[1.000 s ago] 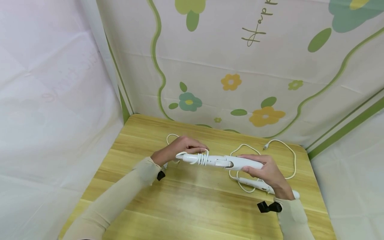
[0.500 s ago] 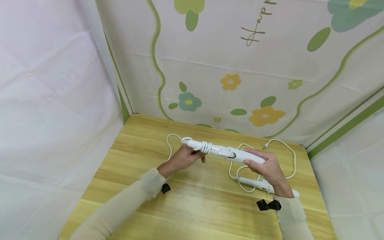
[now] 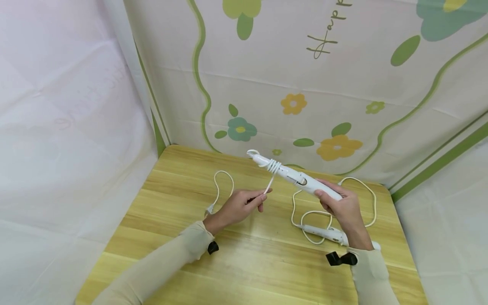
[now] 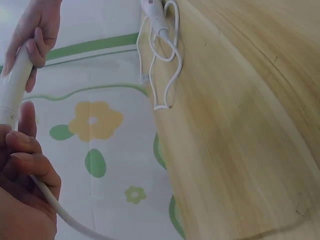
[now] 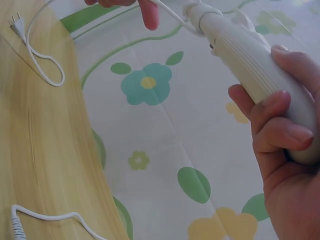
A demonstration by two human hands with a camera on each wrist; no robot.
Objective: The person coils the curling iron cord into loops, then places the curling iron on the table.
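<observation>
My right hand [image 3: 345,212] grips a white hair straightener [image 3: 314,185] by its wide end and holds it raised over the table, its narrow end tilted up and to the left. Several turns of its white power cord [image 3: 273,166] circle the narrow end. My left hand [image 3: 238,206] pinches the cord below these turns, with a taut stretch running up to them. From that hand the free length trails to the plug [image 5: 18,26] on the table. In the right wrist view, the fingers [image 5: 275,135] curl round the straightener's ridged body.
A second white hair straightener [image 3: 324,232] lies on the wooden table [image 3: 244,262] at the right, partly behind my right wrist. Its loose cord [image 3: 375,203] loops around it towards the back. A flower-printed cloth [image 3: 267,67] hangs behind the table's far edge.
The straightener's narrow end has swung up and away, to the right. My left hand has gone from beside the narrow end to below it, drawing the cord down taut.
</observation>
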